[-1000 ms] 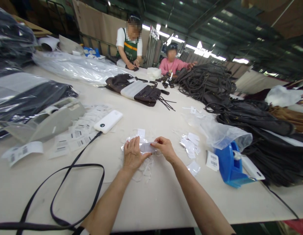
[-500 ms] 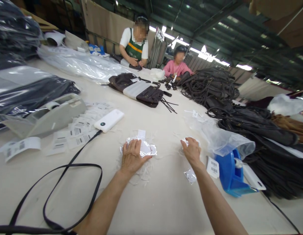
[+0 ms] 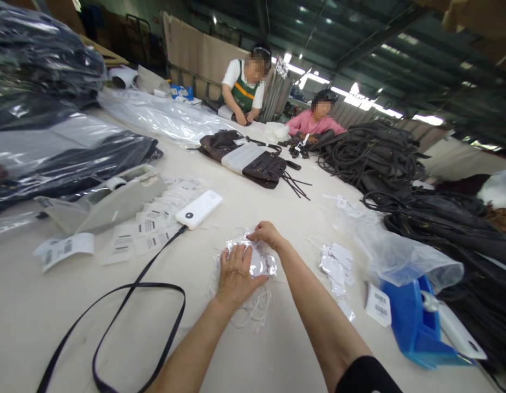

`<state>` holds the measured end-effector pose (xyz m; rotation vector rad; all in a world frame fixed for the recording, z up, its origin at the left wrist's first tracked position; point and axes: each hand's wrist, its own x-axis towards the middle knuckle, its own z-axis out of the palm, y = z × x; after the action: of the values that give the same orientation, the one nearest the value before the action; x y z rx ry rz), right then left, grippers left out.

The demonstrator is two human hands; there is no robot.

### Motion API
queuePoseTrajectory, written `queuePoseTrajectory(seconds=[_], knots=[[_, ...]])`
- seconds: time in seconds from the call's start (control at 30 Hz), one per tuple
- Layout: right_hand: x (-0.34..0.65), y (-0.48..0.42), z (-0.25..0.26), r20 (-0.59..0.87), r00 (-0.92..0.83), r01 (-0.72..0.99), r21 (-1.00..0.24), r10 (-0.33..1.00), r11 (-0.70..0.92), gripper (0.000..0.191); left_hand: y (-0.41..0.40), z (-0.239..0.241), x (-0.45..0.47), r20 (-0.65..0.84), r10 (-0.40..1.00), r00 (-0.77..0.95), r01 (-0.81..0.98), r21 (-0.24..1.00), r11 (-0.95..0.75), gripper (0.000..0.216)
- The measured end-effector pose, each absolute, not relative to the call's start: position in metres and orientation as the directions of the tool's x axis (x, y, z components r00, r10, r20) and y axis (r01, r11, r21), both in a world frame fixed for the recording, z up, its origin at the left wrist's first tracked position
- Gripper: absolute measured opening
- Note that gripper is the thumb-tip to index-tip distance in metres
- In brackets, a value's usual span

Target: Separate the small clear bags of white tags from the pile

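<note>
Left hand (image 3: 235, 273) flat, open, pressing small clear bags (image 3: 259, 261) on worktop (image 3: 277, 349); right hand (image 3: 266, 233) back from right-side pile, fingertips pinching bags' far edge — both working the stack again.

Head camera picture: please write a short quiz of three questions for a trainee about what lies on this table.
1. True or false: the left hand lies flat on the clear plastic packets.
2. What is plugged into the white power bank? A) a black cable B) a red cable C) nothing
3. Which colour is the tape dispenser to the right of the right hand?

Key: 1 true; 2 A; 3 blue.
</note>
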<state>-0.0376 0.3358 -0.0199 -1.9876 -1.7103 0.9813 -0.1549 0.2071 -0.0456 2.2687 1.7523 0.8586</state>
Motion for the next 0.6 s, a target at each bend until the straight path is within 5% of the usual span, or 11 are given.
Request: queuePoseTrajectory(seconds=[0.2,0.4,0.6], knots=[[-0.029,0.326,-0.018,-0.261,0.054,0.467,-0.847,0.964,-0.256,0.026,0.207,-0.045,-0.155,0.366,0.918,0.154,0.836,0.447,-0.318,0.073],[0.021,0.316,-0.006,-0.112,0.381,0.276,-0.934,0.918,-0.228,0.033,0.206,-0.047,-0.156,0.393,0.905,0.161,0.830,0.442,-0.339,0.068],[0.127,0.273,0.014,-0.026,0.635,0.288,-0.920,0.772,-0.267,0.038,0.208,-0.051,-0.158,0.417,0.893,0.167,0.814,0.454,-0.364,0.068]])
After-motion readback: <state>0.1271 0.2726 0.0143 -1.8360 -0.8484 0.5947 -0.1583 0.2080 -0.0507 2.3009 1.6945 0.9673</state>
